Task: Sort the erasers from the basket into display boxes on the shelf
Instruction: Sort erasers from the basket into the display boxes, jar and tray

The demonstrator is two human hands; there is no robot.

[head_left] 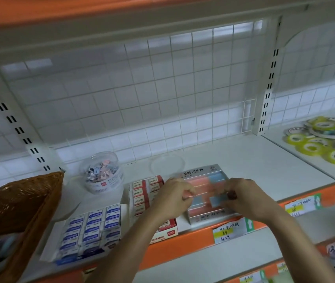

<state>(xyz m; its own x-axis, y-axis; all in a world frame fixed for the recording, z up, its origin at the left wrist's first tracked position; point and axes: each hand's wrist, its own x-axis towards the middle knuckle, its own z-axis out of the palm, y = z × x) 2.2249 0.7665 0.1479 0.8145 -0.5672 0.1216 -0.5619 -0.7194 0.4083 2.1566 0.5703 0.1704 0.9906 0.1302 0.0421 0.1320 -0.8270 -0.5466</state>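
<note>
Left hand (174,198) curls over the display box (198,172), hold unclear; right hand (242,198) pinches a blue eraser (216,201).

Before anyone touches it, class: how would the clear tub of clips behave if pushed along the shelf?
The clear tub looks squat, so it probably slides rather than tips. Holding many small clips, it is likely heavy for its size.

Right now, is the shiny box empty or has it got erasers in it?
Not empty. Rows of pink and blue erasers lie inside the shiny box.
</note>
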